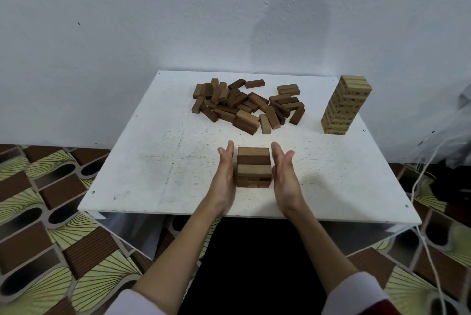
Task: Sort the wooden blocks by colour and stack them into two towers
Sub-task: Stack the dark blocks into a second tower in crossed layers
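— What are the hands doing?
— Left hand (224, 177) and right hand (285, 177), fingers straight, palms facing, flank the short dark tower (253, 167) on the worktop (153, 161); contact is unclear.
— Beyond them?
— A loose pile of dark blocks (244, 107); far right of it, the tall pale tower (344, 105).

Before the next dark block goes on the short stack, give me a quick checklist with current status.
1. Short stack squared, layers aligned: ok.
2. Left hand empty, flat against the stack's side: ok.
3. Right hand empty, flat beside the stack; contact: cannot tell.
4. Dark blocks left in the pile: ok, many remain.
5. Light tower upright, clear of the hands: ok.
6. Light blocks still mixed into the pile: cannot tell.
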Available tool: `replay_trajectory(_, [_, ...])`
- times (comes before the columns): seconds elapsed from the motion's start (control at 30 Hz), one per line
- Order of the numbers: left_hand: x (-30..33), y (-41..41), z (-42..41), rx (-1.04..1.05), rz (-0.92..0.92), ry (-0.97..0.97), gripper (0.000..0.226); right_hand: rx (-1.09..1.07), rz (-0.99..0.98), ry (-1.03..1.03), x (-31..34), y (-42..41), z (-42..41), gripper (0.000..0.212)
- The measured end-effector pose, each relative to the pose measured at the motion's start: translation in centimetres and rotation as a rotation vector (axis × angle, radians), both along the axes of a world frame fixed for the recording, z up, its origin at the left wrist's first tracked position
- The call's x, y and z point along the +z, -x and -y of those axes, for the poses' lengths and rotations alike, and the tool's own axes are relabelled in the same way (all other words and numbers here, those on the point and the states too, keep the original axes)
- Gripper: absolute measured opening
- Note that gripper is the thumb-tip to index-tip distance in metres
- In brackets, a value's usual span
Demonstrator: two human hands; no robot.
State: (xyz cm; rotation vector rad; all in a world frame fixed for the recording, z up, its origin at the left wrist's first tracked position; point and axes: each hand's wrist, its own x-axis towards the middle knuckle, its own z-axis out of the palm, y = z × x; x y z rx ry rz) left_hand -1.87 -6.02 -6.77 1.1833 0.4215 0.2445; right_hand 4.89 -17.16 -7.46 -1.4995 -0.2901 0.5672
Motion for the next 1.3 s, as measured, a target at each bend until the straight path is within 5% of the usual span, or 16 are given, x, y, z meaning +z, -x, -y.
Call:
replay_trajectory(0.63, [-0.4,-0.2,0.8,-0.048,-0.023,-0.019,0.054,0.014,0.011,-0.050,-0.4,0.7,-0.4,0.066])
replay_trajectory(0.9, [-0.8,0.2,0.4,-0.107,0.003,-0.094,0.095,0.022,0.034,-0.083,-0.5,0.5,0.1,0.088])
replay_trajectory(1.3, [-0.9,0.0,0.3,-0.127,-0.082,-0.180,0.101,0.049,0.121,0.112,-0.4,0.7,0.0,0.087])
